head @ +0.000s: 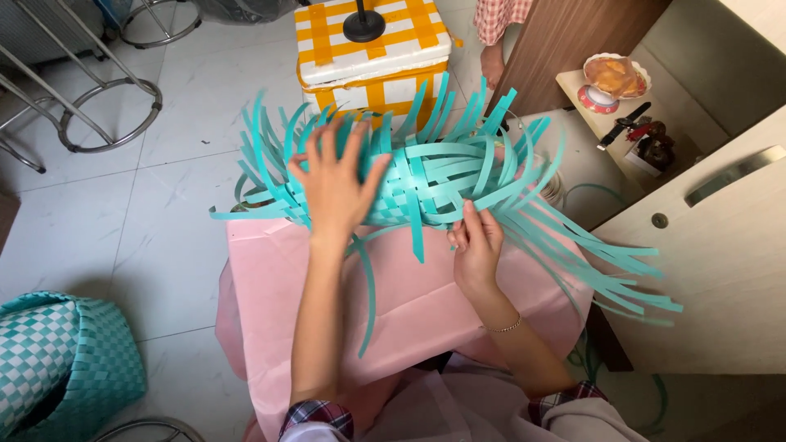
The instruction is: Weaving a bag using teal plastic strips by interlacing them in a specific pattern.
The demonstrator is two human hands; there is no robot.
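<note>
A half-woven basket of teal plastic strips [426,176] rests on a pink sheet [409,303] over my lap, loose strips fanning out on all sides. My left hand [334,184] lies flat on the woven part's left side, fingers spread. My right hand [475,245] pinches one teal strip at the lower right edge of the weave. Long free strips trail off to the right [606,262].
A finished teal-and-white checked woven basket [57,360] sits on the floor at lower left. A yellow-taped white foam box [372,49] stands beyond the weave. Metal stool legs [106,106] are at upper left. A cream cabinet [720,245] and a small shelf with objects [622,98] are at right.
</note>
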